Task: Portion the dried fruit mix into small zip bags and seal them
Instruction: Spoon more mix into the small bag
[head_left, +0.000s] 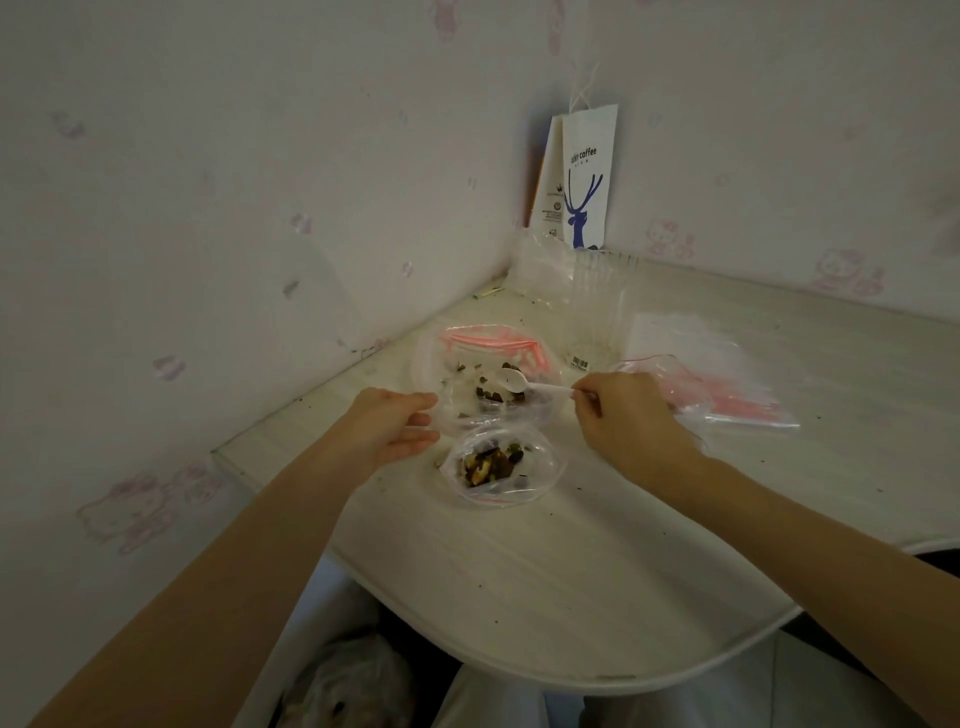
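Your right hand (623, 421) pinches the end of a white plastic spoon (524, 384) between thumb and fingertips, the other fingers curled in. The spoon's bowl sits over the dark dried fruit mix (493, 395) that lies in a big clear bag with a pink zip strip (488, 340), spread open on the worktop (571, 571).

Your left hand (387, 426) is at the near left edge of that big bag. Its thumb lies above and its fingers below, all fairly straight, with a fold of clear plastic between them. You cannot tell from this view whether the hand really grips the plastic or only touches it.

Just in front of the big bag, between your two hands and nearer to you, a small zip bag (501, 465) lies with its mouth open. It has a portion of the fruit mix inside, brown and dark pieces in a heap. Its zip is not closed.

To the right, partly behind your right hand, a loose pile of empty zip bags (737, 400) with pink strips lies flat. Further back stand clear plastic cups (592, 312), and a white paper coffee bag (584, 176) with a blue deer on it leans in the corner against the wall. Crumbs are scattered over the worktop. Below its front edge a pale plastic bag (353, 680) shows.
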